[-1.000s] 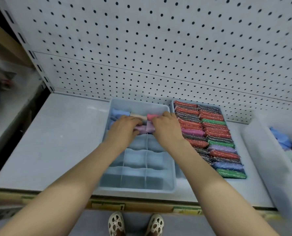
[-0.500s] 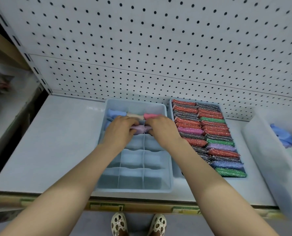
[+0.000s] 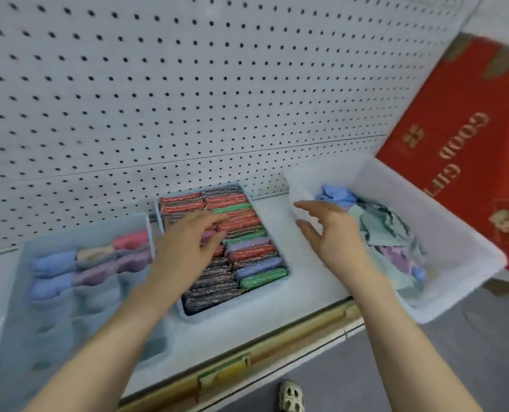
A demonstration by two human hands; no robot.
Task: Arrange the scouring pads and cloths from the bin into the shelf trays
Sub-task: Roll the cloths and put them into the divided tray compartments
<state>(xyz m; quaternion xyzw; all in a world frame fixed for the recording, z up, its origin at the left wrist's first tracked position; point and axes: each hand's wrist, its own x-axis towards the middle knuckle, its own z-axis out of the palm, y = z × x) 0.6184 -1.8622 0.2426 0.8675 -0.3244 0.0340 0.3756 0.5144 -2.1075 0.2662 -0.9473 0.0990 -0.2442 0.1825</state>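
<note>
Loose cloths [image 3: 381, 230] — blue, pale green and purple, crumpled — lie in a heap inside the translucent white plastic bin [image 3: 455, 263], which sits at the right end of the shelf and overhangs its front edge. My right hand [image 3: 333, 233] hovers at the bin's near-left wall, fingers spread and lightly bent, holding nothing; it covers part of the heap's left edge.

My left hand [image 3: 187, 242] is above the pale blue tray of glittery scouring pads [image 3: 238, 242], fingers relaxed and extended, also empty. Whether the fingertips touch the pads I cannot tell — the frame is blurred. The pads stand packed on edge in two columns: red, green, purple, blue and dark ones. My left hand and forearm hide several in the left column.

Further left, the pale blue divided tray [image 3: 18, 292] holds rolled cloths [image 3: 92, 263] in its rear compartments — blue, purple, a peach one, a pink one. The front compartments show only tray bottom.

Behind everything stands the white pegboard back panel [image 3: 158, 99]. A red carton with gold "GOOD GIFT" lettering [image 3: 470, 129] stands past the bin at right. One patterned shoe [image 3: 290, 399] shows on the grey floor below the shelf edge.
</note>
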